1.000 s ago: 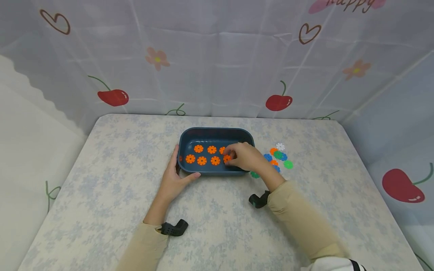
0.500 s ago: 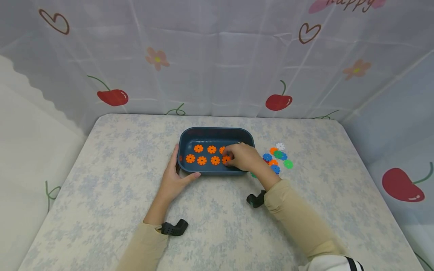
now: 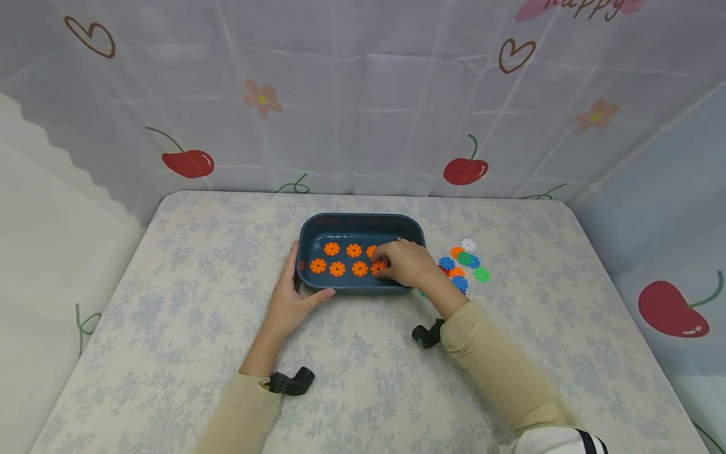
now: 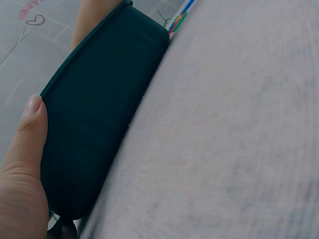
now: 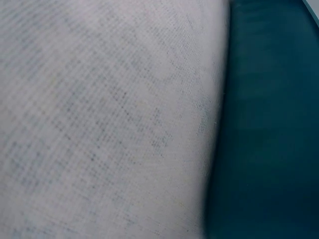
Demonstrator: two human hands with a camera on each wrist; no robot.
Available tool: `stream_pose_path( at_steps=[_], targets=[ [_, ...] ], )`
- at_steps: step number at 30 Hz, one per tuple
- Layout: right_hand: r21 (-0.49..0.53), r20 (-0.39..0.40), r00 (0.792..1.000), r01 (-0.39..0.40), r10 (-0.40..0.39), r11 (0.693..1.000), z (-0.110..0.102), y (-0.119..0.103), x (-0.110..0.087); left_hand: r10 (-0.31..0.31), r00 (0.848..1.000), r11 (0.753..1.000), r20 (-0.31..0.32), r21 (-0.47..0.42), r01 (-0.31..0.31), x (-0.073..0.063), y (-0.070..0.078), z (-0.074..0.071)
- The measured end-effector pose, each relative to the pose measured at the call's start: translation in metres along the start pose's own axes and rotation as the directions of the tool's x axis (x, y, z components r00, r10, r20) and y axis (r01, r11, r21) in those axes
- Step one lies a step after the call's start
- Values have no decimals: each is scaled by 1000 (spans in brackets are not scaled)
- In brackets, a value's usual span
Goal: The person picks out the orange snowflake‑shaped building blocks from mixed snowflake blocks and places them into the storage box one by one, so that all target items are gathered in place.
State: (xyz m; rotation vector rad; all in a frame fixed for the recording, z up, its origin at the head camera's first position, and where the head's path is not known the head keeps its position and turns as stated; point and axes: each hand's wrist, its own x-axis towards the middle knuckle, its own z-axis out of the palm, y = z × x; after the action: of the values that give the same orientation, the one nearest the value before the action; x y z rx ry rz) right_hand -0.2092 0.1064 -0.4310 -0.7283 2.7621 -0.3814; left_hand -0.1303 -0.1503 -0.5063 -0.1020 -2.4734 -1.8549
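Observation:
A dark blue rectangular tray (image 3: 363, 291) sits on the table, with several orange notched plastic discs (image 3: 337, 269) lying flat in two rows inside. My left hand (image 3: 288, 306) grips the tray's near left corner, thumb along the front wall and fingers against the left end. In the left wrist view the thumb (image 4: 31, 129) presses on the tray wall. My right hand (image 3: 407, 261) reaches over the right side into the tray. Its fingertips pinch an orange notched disc (image 3: 377, 268) at the right of the near row. The right hand hides that end of the tray floor.
Right of the tray lies a loose pile of notched discs (image 3: 464, 258) in white, orange, blue, green and red, partly behind the right forearm. A pale patterned cloth (image 3: 363, 378) covers the table. A printed curtain (image 3: 351, 113) hangs behind its far edge.
My right hand and forearm have shifted slightly left, and the pinched orange disc has moved a little left with them. The left hand and tray have stayed put.

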Motion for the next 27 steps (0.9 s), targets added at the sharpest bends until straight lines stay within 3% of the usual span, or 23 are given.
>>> stream_pose_path(
  at_steps=[9, 18, 22, 27],
  targets=[
    [-38, 2, 1000, 15, -15, 999, 0, -1, -1, -6, 1000, 1000, 4, 5, 6, 0, 0, -1],
    [28, 34, 999, 4, -5, 1000, -2, 1, 0, -8, 1000, 1000, 0, 11, 8, 0, 0, -1],
    [80, -66, 996, 65, -59, 995, -5, 4, -2, -8, 1000, 1000, 0, 15, 8, 0, 1, -1],
    [126, -269, 960, 115, -78, 985, -26, 9, -14, -4, 1000, 1000, 4, 12, 4, 1, 0, 0]
  ],
)
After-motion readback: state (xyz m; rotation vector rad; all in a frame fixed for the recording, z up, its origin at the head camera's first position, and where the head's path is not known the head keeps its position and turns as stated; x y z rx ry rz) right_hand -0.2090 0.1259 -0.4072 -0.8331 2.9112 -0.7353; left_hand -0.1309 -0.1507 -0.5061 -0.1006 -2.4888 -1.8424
